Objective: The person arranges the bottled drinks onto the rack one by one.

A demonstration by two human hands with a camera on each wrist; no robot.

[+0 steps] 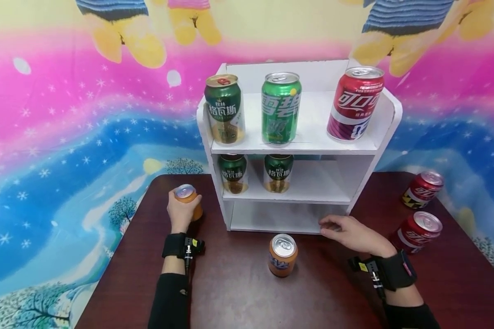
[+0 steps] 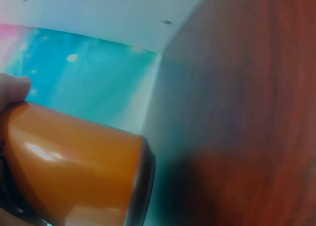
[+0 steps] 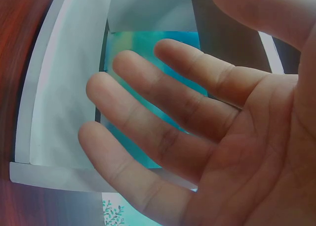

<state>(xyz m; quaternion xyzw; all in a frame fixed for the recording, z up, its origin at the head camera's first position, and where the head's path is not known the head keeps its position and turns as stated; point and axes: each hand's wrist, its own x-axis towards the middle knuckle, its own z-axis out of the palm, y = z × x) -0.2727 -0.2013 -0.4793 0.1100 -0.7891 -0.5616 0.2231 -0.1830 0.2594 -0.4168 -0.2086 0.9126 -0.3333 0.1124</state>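
My left hand grips an orange can left of the white shelf. In the left wrist view the same orange can shows its side and dark rim, with a fingertip on it; whether its base touches the table cannot be told. My right hand is by the shelf's lower right front, holding nothing. Its spread fingers fill much of the right wrist view, before the shelf opening. Another orange can with printed lettering stands upright on the table in front of the shelf.
The top shelf bears a dark green and gold can, a bright green can and a red can. Two green and gold cans stand on the middle level. Two red cans are at the table's right side.
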